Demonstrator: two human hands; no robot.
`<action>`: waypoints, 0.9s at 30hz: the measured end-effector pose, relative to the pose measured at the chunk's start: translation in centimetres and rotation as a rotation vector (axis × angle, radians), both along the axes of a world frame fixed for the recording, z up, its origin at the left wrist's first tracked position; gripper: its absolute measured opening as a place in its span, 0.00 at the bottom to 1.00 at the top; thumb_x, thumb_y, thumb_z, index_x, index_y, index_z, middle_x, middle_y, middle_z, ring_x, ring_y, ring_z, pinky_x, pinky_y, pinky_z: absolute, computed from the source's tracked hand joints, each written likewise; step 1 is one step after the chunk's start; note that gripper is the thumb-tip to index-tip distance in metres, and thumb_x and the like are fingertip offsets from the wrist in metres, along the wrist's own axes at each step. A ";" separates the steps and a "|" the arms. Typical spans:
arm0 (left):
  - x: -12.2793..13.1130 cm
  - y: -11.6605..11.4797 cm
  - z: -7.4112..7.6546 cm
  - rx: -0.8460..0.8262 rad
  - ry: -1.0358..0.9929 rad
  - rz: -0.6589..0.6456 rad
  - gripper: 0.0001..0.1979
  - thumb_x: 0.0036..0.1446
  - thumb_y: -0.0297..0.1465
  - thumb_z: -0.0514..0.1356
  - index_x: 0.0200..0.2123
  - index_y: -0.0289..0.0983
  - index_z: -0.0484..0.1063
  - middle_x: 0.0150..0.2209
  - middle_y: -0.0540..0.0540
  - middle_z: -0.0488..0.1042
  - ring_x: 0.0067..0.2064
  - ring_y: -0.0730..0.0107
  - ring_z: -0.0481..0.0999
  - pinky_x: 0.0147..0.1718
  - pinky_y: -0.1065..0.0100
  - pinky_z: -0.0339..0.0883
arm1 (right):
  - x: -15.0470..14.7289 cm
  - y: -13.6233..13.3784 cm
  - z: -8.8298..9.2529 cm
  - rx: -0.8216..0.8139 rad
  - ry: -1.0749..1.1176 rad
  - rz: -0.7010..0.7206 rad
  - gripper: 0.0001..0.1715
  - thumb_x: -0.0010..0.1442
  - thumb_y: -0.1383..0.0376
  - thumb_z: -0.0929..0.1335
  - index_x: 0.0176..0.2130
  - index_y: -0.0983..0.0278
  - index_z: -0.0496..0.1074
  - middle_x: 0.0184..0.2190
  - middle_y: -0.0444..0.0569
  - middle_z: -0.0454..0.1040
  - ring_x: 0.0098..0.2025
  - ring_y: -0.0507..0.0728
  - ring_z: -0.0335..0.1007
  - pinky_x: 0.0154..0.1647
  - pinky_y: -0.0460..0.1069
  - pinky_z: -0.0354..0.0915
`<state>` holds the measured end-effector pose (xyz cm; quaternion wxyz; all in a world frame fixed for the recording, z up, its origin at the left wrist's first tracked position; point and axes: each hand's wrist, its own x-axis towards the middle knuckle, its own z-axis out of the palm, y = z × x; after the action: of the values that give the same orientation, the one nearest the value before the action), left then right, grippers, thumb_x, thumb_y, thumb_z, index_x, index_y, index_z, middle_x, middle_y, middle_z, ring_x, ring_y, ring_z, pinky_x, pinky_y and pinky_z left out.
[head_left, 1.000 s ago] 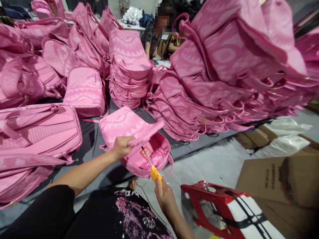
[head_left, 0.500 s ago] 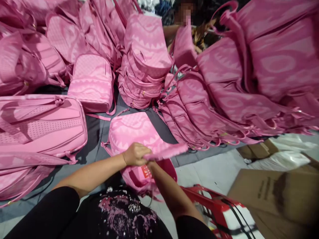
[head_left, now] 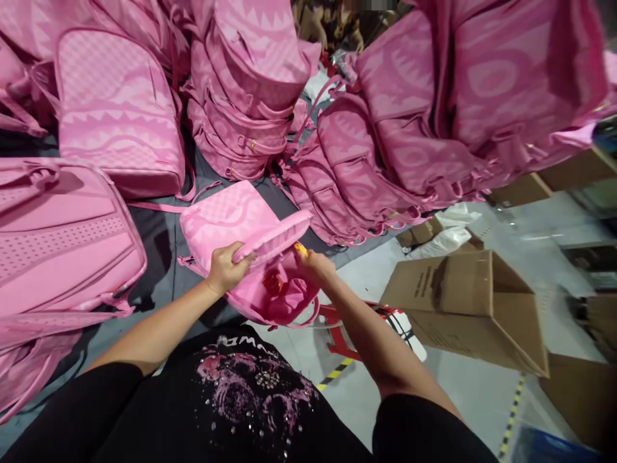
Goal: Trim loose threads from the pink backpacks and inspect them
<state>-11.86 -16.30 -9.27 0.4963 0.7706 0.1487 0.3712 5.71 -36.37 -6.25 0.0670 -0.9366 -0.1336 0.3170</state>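
Mid-frame, I'm watching the left hand's (head_left: pixel 225 269) fingers clutching an open pink backpack (head_left: pixel 224 215) by its flap (head_left: pixel 274 239), the right hand (head_left: pixel 319 265) gripping a yellow handle (head_left: pixel 301 249) nearby.

The left forearm (head_left: pixel 154 328) and the right forearm (head_left: pixel 369 328) are stretched forward and angled inward toward each other. The left hand (head_left: pixel 227 269) is tightly clenched; the right hand (head_left: pixel 318 265) (partly hidden at its far end) is curled in a grip, near but apart.

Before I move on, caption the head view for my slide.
Left hand holding up the flap of an open pink backpack, right hand gripping a yellow item, stacked backpacks beyond.
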 end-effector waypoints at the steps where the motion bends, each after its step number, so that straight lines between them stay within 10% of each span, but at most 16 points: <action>1: 0.0 0.2 -0.1 -0.017 0.002 0.058 0.13 0.58 0.36 0.60 0.24 0.38 0.68 0.17 0.56 0.61 0.19 0.78 0.60 0.23 0.74 0.55 | -0.1 -0.6 0.0 -0.045 0.031 -0.016 0.25 0.70 0.52 0.60 0.42 0.70 0.72 0.38 0.57 0.74 0.46 0.58 0.73 0.42 0.48 0.62; 6: 0.5 0.2 -1.1 -0.127 0.031 0.208 0.15 0.58 0.39 0.59 0.23 0.38 0.67 0.18 0.55 0.61 0.21 0.77 0.61 0.24 0.73 0.55 | -4.0 -7.4 0.8 -0.190 0.456 -0.180 0.30 0.63 0.47 0.67 0.23 0.68 0.68 0.14 0.46 0.64 0.19 0.51 0.63 0.25 0.47 0.59; 12: 0.8 -0.2 -1.2 -0.078 0.075 0.097 0.15 0.57 0.42 0.59 0.26 0.37 0.71 0.21 0.52 0.70 0.23 0.74 0.67 0.27 0.72 0.60 | -5.6 -8.8 -1.2 0.409 0.814 -0.578 0.36 0.70 0.44 0.45 0.34 0.62 0.64 0.14 0.33 0.46 0.13 0.47 0.39 0.18 0.42 0.56; 18: 1.2 0.2 -0.6 -0.018 0.069 0.086 0.18 0.57 0.45 0.58 0.24 0.38 0.68 0.19 0.52 0.66 0.22 0.75 0.64 0.26 0.72 0.59 | -7.4 -10.1 -3.5 0.728 0.807 -0.968 0.29 0.70 0.43 0.51 0.37 0.62 0.64 0.15 0.31 0.44 0.14 0.46 0.35 0.17 0.41 0.55; 27: 2.2 -0.5 -0.3 0.055 0.023 -0.001 0.18 0.59 0.44 0.58 0.23 0.38 0.66 0.18 0.54 0.62 0.20 0.76 0.60 0.23 0.72 0.56 | -6.9 -2.5 -8.4 0.812 0.835 -0.980 0.33 0.70 0.43 0.45 0.29 0.60 0.57 0.15 0.35 0.48 0.14 0.46 0.41 0.14 0.40 0.47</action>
<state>-9.62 -16.81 -9.54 0.4734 0.7883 0.1437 0.3659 -1.19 -38.85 -14.61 0.5843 -0.5930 0.2280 0.5049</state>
